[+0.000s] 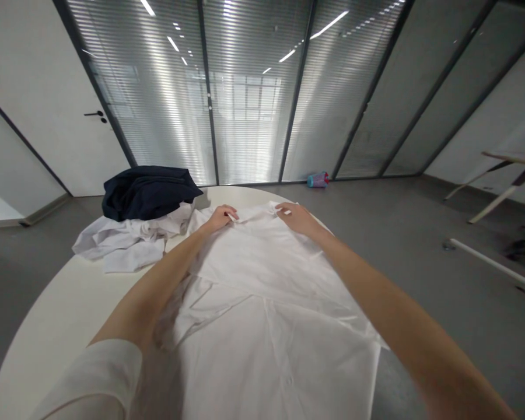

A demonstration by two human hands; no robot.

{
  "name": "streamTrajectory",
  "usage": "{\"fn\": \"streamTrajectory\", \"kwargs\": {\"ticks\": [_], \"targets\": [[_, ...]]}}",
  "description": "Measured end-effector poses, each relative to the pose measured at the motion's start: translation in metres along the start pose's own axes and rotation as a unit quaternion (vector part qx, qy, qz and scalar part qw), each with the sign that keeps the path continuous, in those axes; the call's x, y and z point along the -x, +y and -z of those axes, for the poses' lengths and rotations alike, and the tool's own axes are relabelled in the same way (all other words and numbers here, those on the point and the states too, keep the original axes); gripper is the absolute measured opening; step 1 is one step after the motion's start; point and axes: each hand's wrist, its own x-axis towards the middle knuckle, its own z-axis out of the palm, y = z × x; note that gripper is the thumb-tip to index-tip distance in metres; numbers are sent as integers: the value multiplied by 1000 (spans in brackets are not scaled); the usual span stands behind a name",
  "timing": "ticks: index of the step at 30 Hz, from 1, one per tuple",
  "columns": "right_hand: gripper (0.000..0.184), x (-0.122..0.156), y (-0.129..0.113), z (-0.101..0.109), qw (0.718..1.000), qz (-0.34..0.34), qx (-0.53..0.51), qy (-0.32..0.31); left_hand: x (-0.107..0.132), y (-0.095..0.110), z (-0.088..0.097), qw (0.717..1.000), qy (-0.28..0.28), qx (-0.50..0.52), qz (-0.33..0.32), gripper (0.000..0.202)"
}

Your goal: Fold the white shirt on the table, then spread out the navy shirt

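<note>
left hand point(220, 218), right hand point(297, 219) on shirt point(262, 274)

Shirt point(266, 309) on table point(70, 303), clothes pile point(131, 239) to left

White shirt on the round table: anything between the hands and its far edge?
Nothing visible. The left hand and right hand are already on the far edge of the white shirt. The heap of white cloth and navy garment lie off to the left, not between.
</note>
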Motion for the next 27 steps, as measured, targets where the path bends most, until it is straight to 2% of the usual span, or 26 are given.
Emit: {"fn": "streamTrajectory", "kwargs": {"ticks": [2,5,9,12,14,17,20,24,27], "targets": [[49,-35,-8,-17,999,8,43,-1,0,-1,-1,999,1,-30,-15,39],[53,-61,-16,-46,997,20,72,-33,0,-1,-3,997,2,-77,-27,40],[68,-62,-15,-80,992,13,93,-89,7,6,-8,989,27,-145,-25,34],[78,-59,-12,-96,991,1,96,-95,18,18,-12,974,93,-206,-20,27],[82,-59,-10,-101,991,-8,95,-94,25,26,-14,954,109,-276,-47,28],[85,-59,-8,-104,991,-15,91,-92,31,35,-20,923,36,-375,-77,33],[86,-60,-7,-104,992,-25,91,-88,36,37,-30,914,-19,-402,-40,35],[86,-59,-7,-105,992,-28,96,-72,48,39,-39,908,-22,-418,-4,42],[82,-56,-9,-105,994,-14,100,-47,62,43,-42,906,-25,-419,47,60]]}}
